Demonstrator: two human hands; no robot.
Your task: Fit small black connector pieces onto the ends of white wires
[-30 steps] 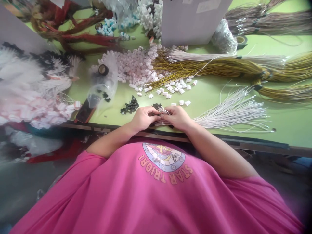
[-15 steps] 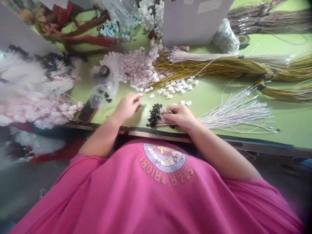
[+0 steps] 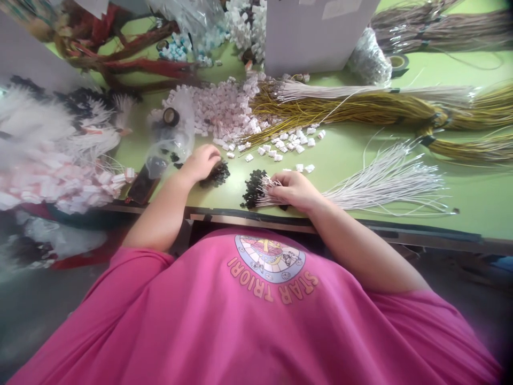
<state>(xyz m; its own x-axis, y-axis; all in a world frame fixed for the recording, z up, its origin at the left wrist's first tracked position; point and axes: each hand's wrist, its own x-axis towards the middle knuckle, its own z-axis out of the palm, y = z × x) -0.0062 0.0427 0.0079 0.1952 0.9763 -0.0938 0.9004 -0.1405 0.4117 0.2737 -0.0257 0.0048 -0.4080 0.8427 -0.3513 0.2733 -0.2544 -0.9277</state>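
White wires (image 3: 380,184) lie in a bundle along the table, with small black connectors (image 3: 255,188) massed at their left end. My right hand (image 3: 295,188) is closed around that bundle just behind the connectors. To the left is a heap of loose black connectors (image 3: 216,175). My left hand (image 3: 201,161) is at the heap's far left side, its fingers curled together and partly over it. The fingertips are too indistinct to show what they hold, if anything.
Small white connectors (image 3: 224,104) are heaped beyond my hands, some scattered closer. Yellow wires (image 3: 352,115) stretch to the right. A tape roll (image 3: 171,116) rests on a clear plastic bag (image 3: 186,128). White wires with pinkish connectors (image 3: 60,182) pile up at left. A pale box (image 3: 320,37) stands behind.
My left hand has moved slightly left and away from me, uncovering the heap of black connectors. My right hand keeps its hold on the white wires in nearly the same place.
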